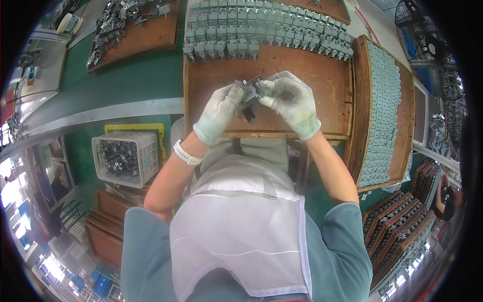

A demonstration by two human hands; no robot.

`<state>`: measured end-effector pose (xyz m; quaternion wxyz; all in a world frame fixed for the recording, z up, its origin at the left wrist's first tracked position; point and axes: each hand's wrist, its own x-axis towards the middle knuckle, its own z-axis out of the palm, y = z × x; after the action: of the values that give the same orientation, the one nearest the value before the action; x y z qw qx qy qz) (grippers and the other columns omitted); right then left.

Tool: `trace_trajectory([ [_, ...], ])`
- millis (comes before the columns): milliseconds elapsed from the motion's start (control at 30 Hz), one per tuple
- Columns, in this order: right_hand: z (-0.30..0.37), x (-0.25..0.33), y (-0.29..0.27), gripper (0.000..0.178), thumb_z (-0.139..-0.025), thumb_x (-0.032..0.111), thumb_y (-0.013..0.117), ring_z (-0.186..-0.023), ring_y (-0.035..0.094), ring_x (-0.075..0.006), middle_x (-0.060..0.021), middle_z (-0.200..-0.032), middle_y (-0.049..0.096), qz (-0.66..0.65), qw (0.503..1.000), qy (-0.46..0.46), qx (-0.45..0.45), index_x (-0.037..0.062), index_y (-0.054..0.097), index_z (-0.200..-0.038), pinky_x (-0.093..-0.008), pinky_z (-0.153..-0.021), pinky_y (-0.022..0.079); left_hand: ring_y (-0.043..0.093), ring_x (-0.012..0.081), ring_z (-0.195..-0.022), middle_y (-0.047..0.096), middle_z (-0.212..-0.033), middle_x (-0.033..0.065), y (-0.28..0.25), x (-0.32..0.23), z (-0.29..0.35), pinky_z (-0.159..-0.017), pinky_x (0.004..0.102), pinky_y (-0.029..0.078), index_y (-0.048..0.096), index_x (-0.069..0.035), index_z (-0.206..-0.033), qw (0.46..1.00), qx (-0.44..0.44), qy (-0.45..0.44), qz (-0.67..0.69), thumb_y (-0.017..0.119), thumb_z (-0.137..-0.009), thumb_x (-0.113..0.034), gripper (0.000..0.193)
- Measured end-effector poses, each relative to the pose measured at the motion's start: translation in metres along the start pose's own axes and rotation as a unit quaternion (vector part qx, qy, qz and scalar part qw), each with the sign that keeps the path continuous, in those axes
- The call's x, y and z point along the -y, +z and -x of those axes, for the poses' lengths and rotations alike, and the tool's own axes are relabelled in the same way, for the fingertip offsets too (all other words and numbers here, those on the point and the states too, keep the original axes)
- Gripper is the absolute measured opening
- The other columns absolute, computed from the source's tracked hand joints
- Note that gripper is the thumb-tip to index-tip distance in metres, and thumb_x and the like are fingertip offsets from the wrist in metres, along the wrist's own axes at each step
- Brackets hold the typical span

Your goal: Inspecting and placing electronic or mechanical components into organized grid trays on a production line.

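Wearing a pale apron point(236, 221) over a blue-green shirt point(146, 251), the person bends over the work with a white band point(187, 153) on the left wrist. Just past the apron, the gloved left hand point(217, 113) and the gloved right hand point(294, 103) meet at a small metal part point(251, 92). The left hand pinches its left side between thumb and fingers; the right hand pinches its right side with the fingertips, the palm side hollow and the other fingers curled. The part is held above the bare front area of a wooden tray point(312, 80), and a dark piece shows at its lower end; whether it is joined on is hard to tell.

To the left, below the bench point(136, 88), a white crate point(149, 156) holds a heap of small metal pieces point(118, 157). To the right, a second wooden tray point(402, 136) carries close rows of flat grey pieces point(383, 116), and filled trays point(397, 226) are stacked low beside it.

Beyond the hands, rows of grey metal parts point(221, 34) fill the tray's far side. Farther left, a wooden board point(156, 36) bears loose metal parts point(115, 25), near a white tub point(69, 23). A black fan point(430, 46) stands at the far right.
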<state>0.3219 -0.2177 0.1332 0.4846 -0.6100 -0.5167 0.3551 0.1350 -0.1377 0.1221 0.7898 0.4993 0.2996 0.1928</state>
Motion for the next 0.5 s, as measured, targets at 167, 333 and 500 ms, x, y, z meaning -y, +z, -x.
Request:
trace_trajectory([
  [167, 0.003, 0.01, -0.003, 0.025, -0.073, -0.002, 0.08, -0.081, 0.06, -0.0123, -0.0064, -0.097, 0.064, 0.04, 0.999, 0.006, 0.033, -0.0032, 0.07, -0.096, -0.0266, -0.074, 0.052, 0.059, 0.0111, -0.063, 0.068, -0.087, 0.0095, -0.005, -0.006, -0.002, -0.055, 0.0234, 0.047, 0.063, 0.002, -0.106, 0.998, 0.009, -0.032, -0.05, 0.041, -0.104, -0.039, 0.047],
  [333, 0.008, 0.014, -0.003, 0.019, -0.074, -0.004, 0.079, -0.083, 0.061, -0.0126, -0.0078, -0.096, 0.064, 0.009, 1.0, 0.0, -0.009, -0.0045, 0.068, -0.091, -0.0269, -0.075, 0.052, 0.06, 0.0117, -0.066, 0.067, -0.082, 0.0075, 0.002, -0.008, 0.0, -0.056, 0.0241, 0.046, 0.064, 0.002, -0.108, 0.998, -0.004, -0.058, -0.032, 0.041, -0.104, -0.033, 0.042],
  [500, 0.011, 0.008, -0.001, 0.019, -0.073, -0.004, 0.079, -0.083, 0.062, -0.0129, -0.0076, -0.094, 0.064, 0.015, 1.0, 0.01, -0.006, -0.0044, 0.067, -0.087, -0.0268, -0.074, 0.052, 0.06, 0.0114, -0.066, 0.066, -0.082, 0.007, 0.008, -0.015, 0.004, -0.056, 0.0245, 0.047, 0.064, 0.002, -0.106, 0.997, -0.011, -0.061, -0.052, 0.041, -0.104, -0.032, 0.042],
])
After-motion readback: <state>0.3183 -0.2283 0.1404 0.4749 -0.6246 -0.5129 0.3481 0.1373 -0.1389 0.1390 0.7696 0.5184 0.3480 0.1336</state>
